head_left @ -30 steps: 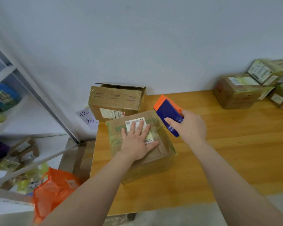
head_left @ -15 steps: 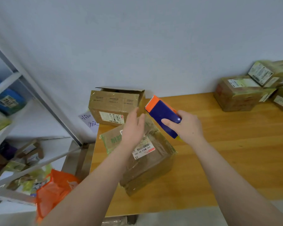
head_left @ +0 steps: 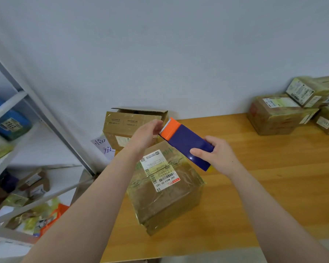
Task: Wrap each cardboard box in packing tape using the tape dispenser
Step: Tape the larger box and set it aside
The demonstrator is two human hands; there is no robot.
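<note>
From the head camera, a person's two bare forearms reach out over a wooden table (head_left: 273,186) that stands against a pale wall. The right hand (head_left: 220,156) grips the tape dispenser (head_left: 186,143) by its dark blue body, thumb on the upper face and fingers wrapped round the lower end, and holds it in the air, tilted, with the orange head pointing up and to the left. The left hand (head_left: 146,133) is raised at that orange head, its fingers bent and their tips gathered right at the toothed cutter; whether they pinch a tape end or only touch the head cannot be told. Below both hands, near the table's left edge, lies a cardboard box (head_left: 165,202), turned at an angle to the table and glossy with clear tape over its top and sides; white shipping labels (head_left: 160,169) with a barcode sit on its top face. Neither hand touches this box. Behind it, against the wall, stands an open box (head_left: 129,122) with its flaps up. At the far right of the table is a pile of taped boxes (head_left: 273,114) with labels. A paper note (head_left: 103,147) with handwritten characters hangs beside the open box. To the left stands a metal shelf rack (head_left: 36,107) holding a blue parcel (head_left: 10,126) and smaller packages, and an orange bag (head_left: 51,217) lies low beside it
</note>
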